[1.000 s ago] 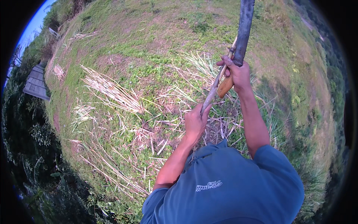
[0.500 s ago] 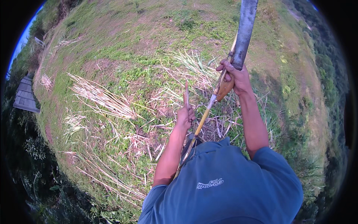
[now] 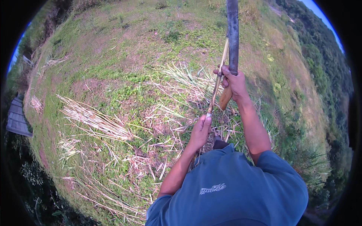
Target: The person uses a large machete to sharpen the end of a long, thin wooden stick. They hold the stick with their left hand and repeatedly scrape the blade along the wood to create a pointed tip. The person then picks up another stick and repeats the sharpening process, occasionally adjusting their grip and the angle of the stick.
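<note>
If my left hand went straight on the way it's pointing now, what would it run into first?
Apart from the stalk your left hand grips, likely the wooden knife handle sticking out below your right hand in the picture. Depth is unclear in this single view, so it might miss.

Counted: one left hand [image 3: 200, 132], one right hand [image 3: 236, 83], one wooden-handled machete [image 3: 233, 37], one held cane stalk [image 3: 215, 92], one blue T-shirt [image 3: 226, 207] — strewn stalks [image 3: 97, 122] too many to count.

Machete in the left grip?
No: the machete is in the right grip, while the left grip is closed on the pale stalk.
</note>
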